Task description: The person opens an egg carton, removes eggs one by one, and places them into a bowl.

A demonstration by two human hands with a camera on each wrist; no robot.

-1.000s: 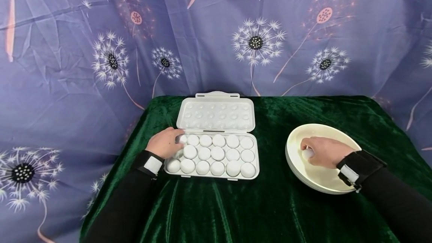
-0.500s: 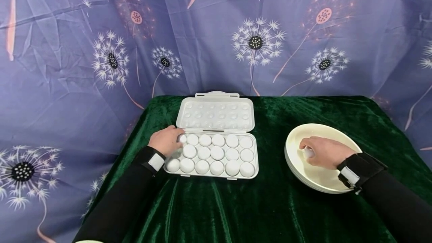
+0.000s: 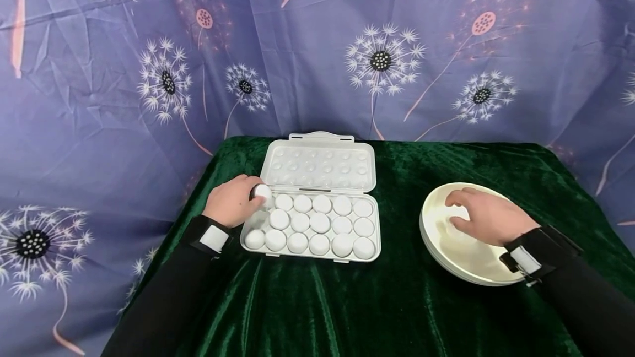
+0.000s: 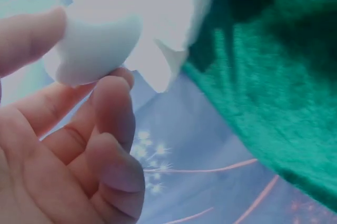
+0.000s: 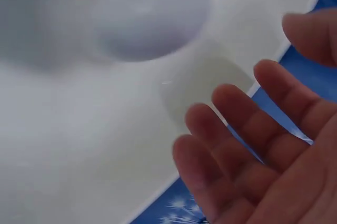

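Left hand: your left hand (image 3: 232, 201) is at the back-left corner of the egg box (image 3: 307, 256), thumb and fingertips closed in a pinch around an egg!
Pinched egg: there's the pinched egg (image 3: 263, 196), over that same corner of the egg box; whether it touches the box, you can't tell from here.
Right hand: well off to the right of the egg box, your right hand (image 3: 488, 216) has thumb and fingers well parted, slightly bent, gripping nothing.
Bowl: you've got that right hand over the cream bowl (image 3: 478, 263), itself to the right of the egg box.
Bowl egg: look under your parted fingers, an egg in the bowl (image 5: 152, 19), just beside the fingertips and apart from them, right of the egg box.
Box rows: white eggs line the egg box, six across the row nearest you.
Lid: the lid (image 3: 317, 167) lies back behind the egg box.
Cloth: green velvet (image 3: 397, 302) spreads beneath the egg box.
Backdrop: a dandelion-print curtain (image 3: 317, 81) hangs behind the egg box.
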